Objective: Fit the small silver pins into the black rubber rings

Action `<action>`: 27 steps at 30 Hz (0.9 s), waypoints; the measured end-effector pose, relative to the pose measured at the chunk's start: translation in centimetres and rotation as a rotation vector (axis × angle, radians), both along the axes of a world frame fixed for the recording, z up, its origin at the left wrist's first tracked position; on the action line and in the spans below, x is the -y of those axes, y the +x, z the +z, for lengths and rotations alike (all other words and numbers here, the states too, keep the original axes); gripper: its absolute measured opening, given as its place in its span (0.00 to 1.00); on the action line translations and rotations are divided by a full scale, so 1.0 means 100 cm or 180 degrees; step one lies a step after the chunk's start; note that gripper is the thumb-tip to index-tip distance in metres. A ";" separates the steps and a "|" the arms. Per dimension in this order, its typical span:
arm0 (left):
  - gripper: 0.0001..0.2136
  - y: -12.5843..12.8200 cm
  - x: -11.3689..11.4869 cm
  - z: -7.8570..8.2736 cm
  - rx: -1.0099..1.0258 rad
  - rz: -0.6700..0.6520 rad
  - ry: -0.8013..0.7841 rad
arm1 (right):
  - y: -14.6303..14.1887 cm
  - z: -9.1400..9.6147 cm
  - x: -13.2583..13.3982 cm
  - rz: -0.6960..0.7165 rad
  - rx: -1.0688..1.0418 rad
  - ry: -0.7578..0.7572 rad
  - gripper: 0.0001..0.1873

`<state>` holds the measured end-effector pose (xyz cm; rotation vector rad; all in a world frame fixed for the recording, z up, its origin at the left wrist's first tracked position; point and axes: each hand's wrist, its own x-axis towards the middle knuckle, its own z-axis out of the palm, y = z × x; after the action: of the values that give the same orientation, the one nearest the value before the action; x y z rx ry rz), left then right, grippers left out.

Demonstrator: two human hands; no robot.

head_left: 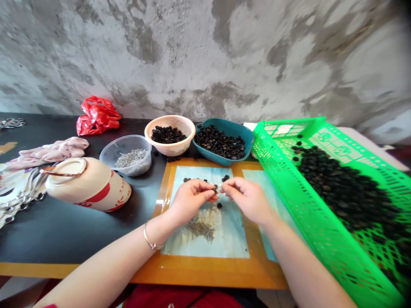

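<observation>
My left hand [191,197] and my right hand [247,197] meet fingertip to fingertip over a pale blue mat [224,239] on an orange-rimmed board. Both pinch a small black ring-like part [215,187] between them. Whether a thin pin is also in the fingers I cannot make out. A little heap of thin metal pins [201,227] lies on the mat below my left hand. Several loose black parts [205,179] are scattered just beyond the fingers, and one [219,205] lies under them. A thin bracelet circles my left wrist.
A tilted green plastic basket [289,205] of black parts fills the right. Behind the mat stand a teal dish [221,143] and a beige bowl [170,136] of black parts and a clear tub [128,156] of pins. A cream jar [88,184] lies left; a red bag [96,115] sits beyond.
</observation>
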<state>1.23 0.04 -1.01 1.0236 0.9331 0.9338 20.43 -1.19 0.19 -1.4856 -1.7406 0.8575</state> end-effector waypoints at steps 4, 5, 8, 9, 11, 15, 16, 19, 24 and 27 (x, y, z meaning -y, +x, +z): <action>0.14 -0.003 -0.004 0.000 0.0159 0.0083 -0.0047 | 0.055 0.008 -0.010 -0.0424 0.0973 -0.0009 0.05; 0.14 -0.004 -0.005 0.000 0.0173 0.0092 -0.0061 | 0.066 0.007 -0.012 -0.0491 0.1244 -0.0128 0.04; 0.14 -0.006 -0.005 -0.001 0.0092 0.0028 -0.0084 | 0.081 0.001 -0.012 -0.0386 0.1843 -0.0427 0.07; 0.13 -0.006 -0.005 -0.001 0.0048 -0.0002 -0.0081 | 0.081 -0.001 -0.012 -0.0305 0.1971 -0.0495 0.07; 0.13 -0.005 -0.004 -0.001 -0.0025 -0.0047 -0.0066 | 0.074 -0.003 -0.011 -0.0186 0.2152 -0.0613 0.07; 0.13 -0.004 -0.003 0.000 -0.0158 -0.0073 -0.0047 | 0.064 0.001 -0.011 -0.0090 0.2299 -0.0896 0.05; 0.13 -0.004 -0.003 0.001 -0.0186 -0.0070 -0.0044 | 0.063 0.002 -0.011 -0.0060 0.2293 -0.0951 0.05; 0.13 -0.004 -0.002 0.001 -0.0220 -0.0069 -0.0037 | 0.065 0.007 -0.011 -0.0020 0.2242 -0.1043 0.05; 0.11 -0.004 -0.001 0.003 -0.0253 -0.0094 -0.0020 | 0.066 0.018 -0.009 -0.0185 0.1800 -0.0805 0.16; 0.11 -0.004 -0.001 0.002 -0.0227 -0.0075 -0.0005 | 0.055 0.021 -0.007 -0.0027 0.0961 -0.0640 0.17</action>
<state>0.80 0.15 -0.81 1.0703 0.9790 0.8815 25.93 -0.46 2.32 -1.8323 -1.9055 0.8591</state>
